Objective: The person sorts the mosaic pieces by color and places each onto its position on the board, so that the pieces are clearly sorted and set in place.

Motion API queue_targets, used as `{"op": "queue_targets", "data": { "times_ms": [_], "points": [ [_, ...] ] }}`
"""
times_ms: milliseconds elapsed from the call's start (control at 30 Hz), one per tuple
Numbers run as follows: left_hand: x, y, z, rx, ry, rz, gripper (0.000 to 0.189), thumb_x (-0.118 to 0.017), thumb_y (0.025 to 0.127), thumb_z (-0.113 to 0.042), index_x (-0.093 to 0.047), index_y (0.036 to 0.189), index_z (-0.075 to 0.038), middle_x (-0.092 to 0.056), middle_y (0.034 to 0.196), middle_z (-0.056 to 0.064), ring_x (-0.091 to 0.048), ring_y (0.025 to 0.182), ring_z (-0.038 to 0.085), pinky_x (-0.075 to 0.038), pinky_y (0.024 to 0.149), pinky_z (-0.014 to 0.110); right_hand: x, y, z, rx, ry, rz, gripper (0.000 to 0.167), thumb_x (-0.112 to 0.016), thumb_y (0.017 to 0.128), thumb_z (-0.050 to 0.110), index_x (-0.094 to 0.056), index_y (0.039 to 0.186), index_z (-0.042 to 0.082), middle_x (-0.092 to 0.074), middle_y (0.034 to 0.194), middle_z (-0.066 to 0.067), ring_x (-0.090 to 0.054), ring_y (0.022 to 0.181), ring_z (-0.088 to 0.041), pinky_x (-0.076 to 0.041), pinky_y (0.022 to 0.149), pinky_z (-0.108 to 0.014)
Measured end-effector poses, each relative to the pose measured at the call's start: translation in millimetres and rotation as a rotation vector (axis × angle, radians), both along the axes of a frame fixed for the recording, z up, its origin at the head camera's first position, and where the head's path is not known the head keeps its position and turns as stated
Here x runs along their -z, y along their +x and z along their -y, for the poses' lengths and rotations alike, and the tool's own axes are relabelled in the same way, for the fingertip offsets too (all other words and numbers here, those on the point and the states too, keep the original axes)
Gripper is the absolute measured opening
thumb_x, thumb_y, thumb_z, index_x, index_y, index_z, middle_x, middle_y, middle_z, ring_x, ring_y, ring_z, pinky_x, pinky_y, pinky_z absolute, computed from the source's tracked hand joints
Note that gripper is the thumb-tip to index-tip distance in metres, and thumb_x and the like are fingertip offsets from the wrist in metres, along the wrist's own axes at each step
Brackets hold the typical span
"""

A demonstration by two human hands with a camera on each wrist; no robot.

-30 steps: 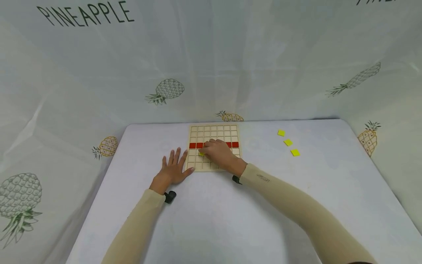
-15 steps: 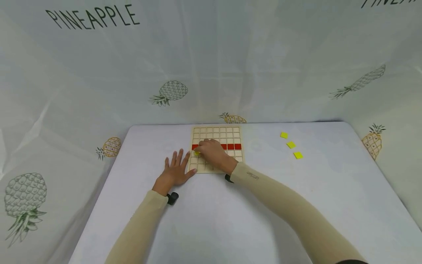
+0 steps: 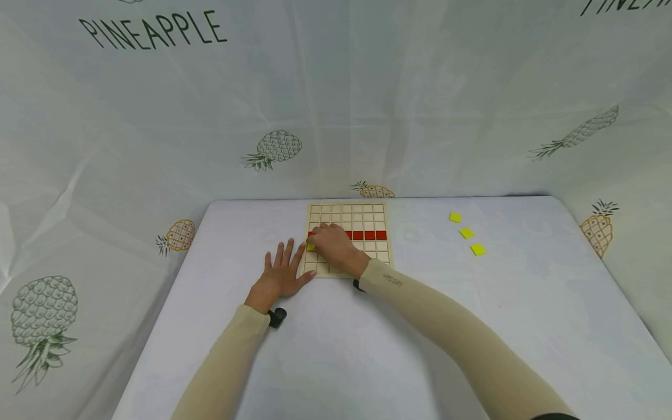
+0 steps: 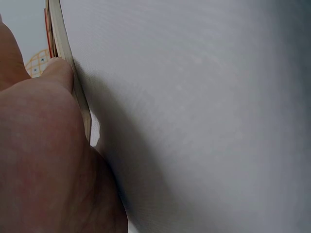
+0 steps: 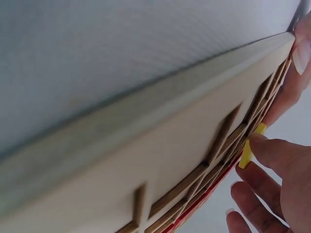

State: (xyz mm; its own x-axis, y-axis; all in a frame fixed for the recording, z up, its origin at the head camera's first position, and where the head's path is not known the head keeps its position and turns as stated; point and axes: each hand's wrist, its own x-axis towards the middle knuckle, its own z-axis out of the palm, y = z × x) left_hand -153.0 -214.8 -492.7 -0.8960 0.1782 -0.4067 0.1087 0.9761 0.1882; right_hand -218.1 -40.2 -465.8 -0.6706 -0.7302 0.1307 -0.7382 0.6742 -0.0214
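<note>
Pale wooden grid board [image 3: 374, 216], red tiles [image 3: 370, 235] along one row. Your left hand [image 3: 280, 277]: fingers spread, gripping nothing, thumb against the board's near-left corner. Your right hand [image 3: 338, 248]: pinching a thin, square yellow tile [image 3: 311, 247] at the leftmost column, nearside of the red; a second ago, farther right.

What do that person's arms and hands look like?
The left sleeve and right sleeve are long and beige, with small dark writing on the right one. The left wrist camera and right wrist camera are black, the right one mostly hidden. The left hand and right hand wear no gloves.
</note>
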Motion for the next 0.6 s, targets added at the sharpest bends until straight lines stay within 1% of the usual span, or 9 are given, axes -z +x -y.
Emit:
{"op": "queue_targets", "data": {
  "times_ms": [133,233,300,367,467,600],
  "points": [
    [-6.1,2.6,-2.7,0.0,-0.011,0.008,0.086,-0.036,0.11,-0.06,0.002,0.171,-0.013,0.015,0.176,0.02,0.014,0.162,0.043,0.005,0.126,0.068,0.3,0.5,1,0.001,-0.006,0.001,0.021,-0.077,0.099,0.016,-0.081,0.119,0.019,-0.077,0.118,0.001,-0.071,0.111,-0.02,-0.057,0.101,-0.041],
    [-12.4,5.5,-5.0,-0.003,0.004,-0.002,0.084,-0.038,0.111,-0.058,-0.004,0.171,-0.011,0.01,0.176,0.022,0.01,0.162,0.044,0.004,0.126,0.068,0.8,1.3,2,0.01,0.025,0.0,0.021,-0.076,0.099,0.017,-0.081,0.12,0.02,-0.076,0.118,0.001,-0.07,0.111,-0.019,-0.057,0.101,-0.04],
    [-13.8,6.5,-5.6,-0.005,0.007,-0.002,0.084,-0.039,0.11,-0.058,-0.005,0.171,-0.01,0.009,0.176,0.022,0.009,0.162,0.044,0.004,0.126,0.068,0.8,2.5,2,0.015,0.055,-0.01,0.022,-0.076,0.099,0.017,-0.082,0.12,0.021,-0.076,0.117,0.002,-0.07,0.109,-0.019,-0.058,0.1,-0.039],
    [-12.9,6.4,-5.3,-0.006,0.008,-0.005,0.084,-0.039,0.11,-0.058,-0.005,0.171,-0.01,0.009,0.176,0.022,0.01,0.162,0.044,0.004,0.126,0.068,1.0,4.0,1,0.012,0.094,-0.032,0.022,-0.076,0.099,0.017,-0.082,0.12,0.022,-0.076,0.117,0.002,-0.07,0.108,-0.019,-0.059,0.098,-0.038],
    [-7.2,4.3,-3.4,-0.005,-0.005,0.004,0.086,-0.036,0.11,-0.06,-0.001,0.171,-0.011,0.014,0.176,0.021,0.013,0.162,0.043,0.006,0.126,0.067,1.0,6.4,0,0.009,0.136,-0.056,0.024,-0.075,0.1,0.016,-0.082,0.121,0.023,-0.077,0.118,0.003,-0.07,0.107,-0.019,-0.059,0.095,-0.036],
    [-1.6,1.3,-1.4,-0.013,-0.001,0.0,0.088,-0.038,0.109,-0.062,-0.001,0.171,-0.012,0.014,0.176,0.02,0.013,0.162,0.044,0.006,0.126,0.068,0.7,10.0,-6,0.006,0.152,-0.062,0.027,-0.073,0.101,0.017,-0.08,0.126,0.024,-0.076,0.126,0.004,-0.069,0.114,-0.019,-0.058,0.098,-0.036]
  ]
}}
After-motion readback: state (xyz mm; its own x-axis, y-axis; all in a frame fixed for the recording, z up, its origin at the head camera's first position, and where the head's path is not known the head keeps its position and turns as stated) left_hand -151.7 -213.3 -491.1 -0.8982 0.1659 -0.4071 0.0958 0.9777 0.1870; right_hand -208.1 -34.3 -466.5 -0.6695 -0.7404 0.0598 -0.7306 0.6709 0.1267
